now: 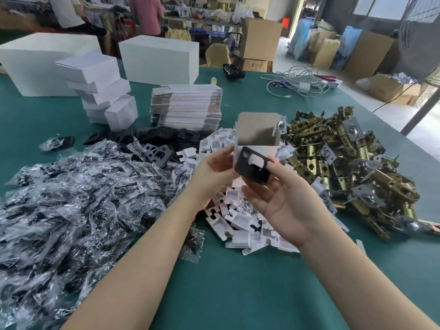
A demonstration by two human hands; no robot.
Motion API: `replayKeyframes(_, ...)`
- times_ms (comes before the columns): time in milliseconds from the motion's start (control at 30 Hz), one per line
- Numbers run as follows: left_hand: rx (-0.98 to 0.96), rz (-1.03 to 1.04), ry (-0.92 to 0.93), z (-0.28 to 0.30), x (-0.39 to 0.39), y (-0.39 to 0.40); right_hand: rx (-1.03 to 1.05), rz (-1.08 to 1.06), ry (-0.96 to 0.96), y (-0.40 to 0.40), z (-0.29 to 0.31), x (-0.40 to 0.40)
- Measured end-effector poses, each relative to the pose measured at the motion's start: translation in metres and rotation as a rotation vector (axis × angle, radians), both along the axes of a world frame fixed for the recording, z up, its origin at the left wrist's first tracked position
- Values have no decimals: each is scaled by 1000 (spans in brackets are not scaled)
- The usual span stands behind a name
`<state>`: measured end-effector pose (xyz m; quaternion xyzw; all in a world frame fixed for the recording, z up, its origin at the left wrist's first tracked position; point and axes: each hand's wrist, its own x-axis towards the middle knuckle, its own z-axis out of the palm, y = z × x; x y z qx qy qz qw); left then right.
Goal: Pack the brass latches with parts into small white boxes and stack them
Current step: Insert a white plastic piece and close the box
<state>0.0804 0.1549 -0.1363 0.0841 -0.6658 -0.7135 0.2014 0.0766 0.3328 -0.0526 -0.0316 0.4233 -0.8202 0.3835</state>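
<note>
Both hands meet above the middle of the green-covered table [238,294]. The left hand [215,171] grips a small white cardboard box [256,136] from its left side, fingers curled round the lower edge; the box stands open with its brown-grey inner flap raised, and the silvery rounded end of a latch [281,125] shows at its upper right corner. The right hand [283,198], palm up, pinches a flat black metal plate with a rounded cut-out [253,166] between thumb and fingers, holding it against the front of the box at its mouth.

To the right lies a heap of brass-coloured tubular latches with grey faceplates [345,167], tangled and pointing every way. Just below the hands, between the two forearms, sits a pile of small white folded card inserts [240,222]. The near left is covered by a wide mound of clear plastic bags holding dark small parts [71,203]. Beyond that mound lies a loose spread of more black plates [157,139].

Farther off, left of centre, a leaning stack of closed small white boxes [100,89] stands beside a bundle of flat unfolded white box blanks [188,106]. Two large white cartons [159,58] stand at the far edge, and a tangle of white cables [300,82] lies at the far right of the table.
</note>
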Motion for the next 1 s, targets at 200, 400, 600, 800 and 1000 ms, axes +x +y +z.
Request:
replayKeyframes(200, 30, -46, 38, -1, 2, 0, -26, -121, -252, 11, -18, -11)
replayKeyframes(400, 59, -48, 44, 1, 3, 1, 23, -18, -196, 12, -26, -12)
replayKeyframes(600, 53, -70, 61, 3, 6, 2, 99, -19, -116, 10, -27, -10)
replayKeyframes(800, 56, -66, 68, 4, 6, 4, 209, 37, 3, 13, -27, -4)
replayKeyframes(1000, 45, -68, 74, 4, 7, 4, 91, 39, -94, 9, -29, -6)
